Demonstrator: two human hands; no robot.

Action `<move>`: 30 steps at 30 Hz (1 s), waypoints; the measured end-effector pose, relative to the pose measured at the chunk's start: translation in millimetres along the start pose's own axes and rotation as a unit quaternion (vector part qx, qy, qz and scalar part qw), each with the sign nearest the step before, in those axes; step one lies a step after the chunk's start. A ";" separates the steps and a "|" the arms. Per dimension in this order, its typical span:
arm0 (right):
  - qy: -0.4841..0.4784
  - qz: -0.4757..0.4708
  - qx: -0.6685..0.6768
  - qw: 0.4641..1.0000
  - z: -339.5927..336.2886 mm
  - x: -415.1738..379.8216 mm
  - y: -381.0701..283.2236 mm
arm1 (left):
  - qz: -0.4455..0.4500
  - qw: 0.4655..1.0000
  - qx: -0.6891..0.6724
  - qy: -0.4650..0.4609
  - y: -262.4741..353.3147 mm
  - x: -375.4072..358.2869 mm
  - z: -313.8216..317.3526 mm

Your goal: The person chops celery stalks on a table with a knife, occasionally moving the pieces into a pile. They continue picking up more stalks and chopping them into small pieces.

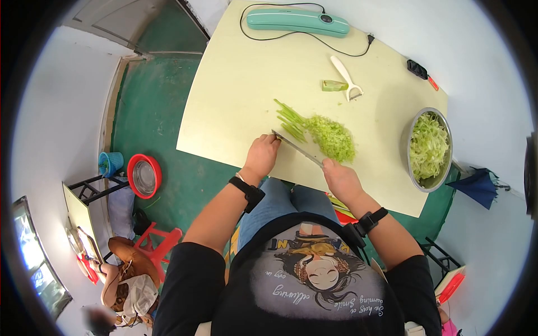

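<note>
Head view, the only one. One pale yellow surface (235, 101). Two hands: right hand (341, 178) closed around the handle of one long steel knife (298, 149); left hand (262, 154) curled narrow, fingertips pressing on the blade's tip end. The knife lies diagonally on the surface, just beside one heap of chopped green vegetable (335, 138), with a few uncut green strips (290, 119) fanning out at the heap's far-left end. One round steel bowl (413, 162) of shredded pale-green cabbage sits at the surface's right edge. One white peeler (346, 77) touches one green stem offcut (334, 85). One teal bar-shaped corded appliance (297, 21) lies at the far edge; its label is too small to read. One black wristband on each wrist. Shirt print text appears upside down, not reliably legible.
</note>
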State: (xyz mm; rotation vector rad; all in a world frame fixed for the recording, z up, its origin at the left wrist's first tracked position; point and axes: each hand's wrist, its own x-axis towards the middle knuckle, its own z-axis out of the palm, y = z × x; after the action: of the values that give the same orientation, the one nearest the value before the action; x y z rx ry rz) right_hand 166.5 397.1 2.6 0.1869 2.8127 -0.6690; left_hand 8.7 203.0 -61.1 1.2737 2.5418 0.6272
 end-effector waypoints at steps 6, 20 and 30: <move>-0.021 -0.032 -0.040 0.998 -4.2 7.0 3.3 | 0.030 0.998 0.044 0.034 -0.4 -5.2 5.9; -0.054 0.077 0.054 0.994 -0.4 16.1 1.6 | -0.106 0.988 0.104 -0.041 -3.5 -21.0 -5.6; 0.003 0.066 0.042 0.997 -2.8 -3.9 8.5 | -0.042 0.996 0.080 -0.025 -2.0 -15.3 2.3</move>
State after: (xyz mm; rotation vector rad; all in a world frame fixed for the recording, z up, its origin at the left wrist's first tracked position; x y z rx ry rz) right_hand 171.2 405.7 2.5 0.3875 2.7494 -0.7553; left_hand 17.3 190.3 -63.9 1.2073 2.6328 0.3774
